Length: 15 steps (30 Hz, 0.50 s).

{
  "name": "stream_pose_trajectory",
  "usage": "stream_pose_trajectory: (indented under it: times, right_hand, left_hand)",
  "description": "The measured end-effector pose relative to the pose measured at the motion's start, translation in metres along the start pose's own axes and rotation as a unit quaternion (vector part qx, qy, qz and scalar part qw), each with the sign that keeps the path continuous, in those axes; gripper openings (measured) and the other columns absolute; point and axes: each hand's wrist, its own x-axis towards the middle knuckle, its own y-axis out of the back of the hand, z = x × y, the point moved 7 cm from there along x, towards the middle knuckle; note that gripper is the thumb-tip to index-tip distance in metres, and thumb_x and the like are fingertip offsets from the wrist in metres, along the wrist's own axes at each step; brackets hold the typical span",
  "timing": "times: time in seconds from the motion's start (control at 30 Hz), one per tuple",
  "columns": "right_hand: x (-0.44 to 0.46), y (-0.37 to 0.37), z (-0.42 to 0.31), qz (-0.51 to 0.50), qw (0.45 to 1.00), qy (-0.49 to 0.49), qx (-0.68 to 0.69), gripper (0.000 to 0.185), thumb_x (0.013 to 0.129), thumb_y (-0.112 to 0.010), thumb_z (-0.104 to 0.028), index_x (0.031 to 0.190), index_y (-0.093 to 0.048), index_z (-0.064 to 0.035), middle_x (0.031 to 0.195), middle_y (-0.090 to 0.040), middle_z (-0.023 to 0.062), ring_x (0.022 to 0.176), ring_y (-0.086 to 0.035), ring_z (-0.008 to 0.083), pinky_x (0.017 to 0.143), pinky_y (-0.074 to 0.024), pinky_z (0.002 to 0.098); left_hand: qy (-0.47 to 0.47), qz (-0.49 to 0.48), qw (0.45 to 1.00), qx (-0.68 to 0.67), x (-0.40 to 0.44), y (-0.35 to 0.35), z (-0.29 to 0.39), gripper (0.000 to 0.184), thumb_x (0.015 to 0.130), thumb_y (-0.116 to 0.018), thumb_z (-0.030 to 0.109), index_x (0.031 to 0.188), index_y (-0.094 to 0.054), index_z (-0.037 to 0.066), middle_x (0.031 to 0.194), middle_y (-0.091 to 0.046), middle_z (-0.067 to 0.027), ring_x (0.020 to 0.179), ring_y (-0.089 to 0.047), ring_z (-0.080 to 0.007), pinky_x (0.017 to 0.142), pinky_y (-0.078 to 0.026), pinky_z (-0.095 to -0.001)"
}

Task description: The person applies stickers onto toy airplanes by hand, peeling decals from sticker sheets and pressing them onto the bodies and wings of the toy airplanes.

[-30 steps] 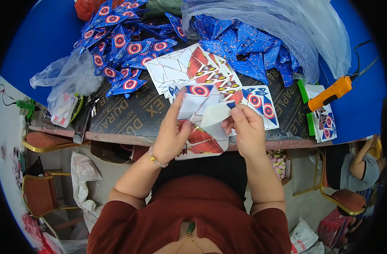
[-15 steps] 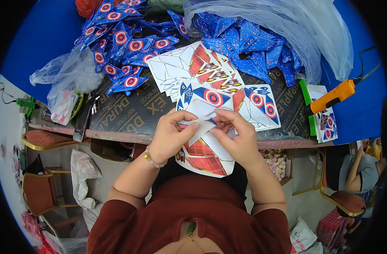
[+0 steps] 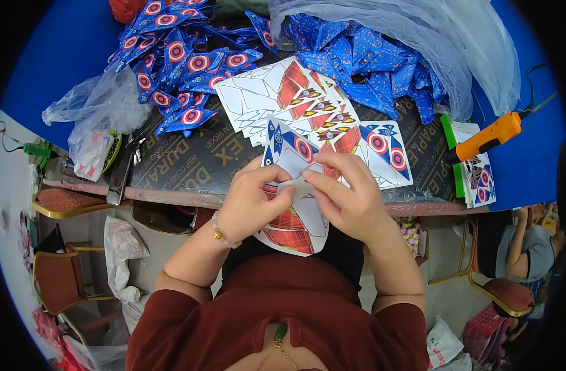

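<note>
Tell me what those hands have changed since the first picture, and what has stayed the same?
The left hand has moved in and taken hold of the small white piece, which the right hand held alone at first; the right fingertips remain at it. The printed sheet beneath has come closer to the body. The blue pieces and orange tool stayed put.

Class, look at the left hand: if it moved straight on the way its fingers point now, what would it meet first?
The left hand would most likely meet the right hand, just across the white paper both pinch. The printed sheet seems to lie below, though one view leaves depth unclear.
</note>
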Motion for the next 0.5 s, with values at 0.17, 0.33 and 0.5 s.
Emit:
stream_pose_trajectory:
  times: [0.17,0.33,0.5]
  right_hand:
    - [0.008,0.003,-0.001,-0.057,0.998,0.02,0.008,0.027,0.071,-0.075,-0.001,0.097,-0.07,-0.0057,0.121,-0.061,0.0144,0.107,-0.062,0.0337,0.089,-0.0513,0.0444]
    - [0.009,-0.003,0.007,-0.196,0.953,-0.036,0.23,0.01,0.079,-0.07,-0.002,0.087,-0.066,-0.0056,0.133,-0.056,0.0161,0.115,-0.059,0.0299,0.095,-0.047,0.0409]
    - [0.001,-0.017,0.029,-0.184,0.833,-0.109,0.511,0.021,0.083,-0.072,-0.019,0.097,-0.064,-0.0049,0.135,-0.054,0.0189,0.119,-0.055,0.0238,0.099,-0.0444,0.0381]
  left_hand:
    - [-0.035,-0.025,0.999,0.015,0.002,0.001,0.006,0.016,0.08,-0.073,0.012,0.089,-0.069,0.0,0.095,-0.065,-0.0157,0.085,-0.065,-0.0287,0.077,-0.051,-0.0359]
    - [-0.061,-0.067,0.995,0.052,0.008,0.004,0.008,0.017,0.08,-0.073,0.016,0.089,-0.07,0.001,0.092,-0.065,-0.0161,0.082,-0.066,-0.0306,0.073,-0.052,-0.0376]
    - [-0.066,-0.126,0.99,0.018,0.006,-0.002,0.009,0.018,0.081,-0.074,0.017,0.09,-0.071,0.002,0.089,-0.064,-0.0152,0.079,-0.065,-0.029,0.071,-0.051,-0.0366]
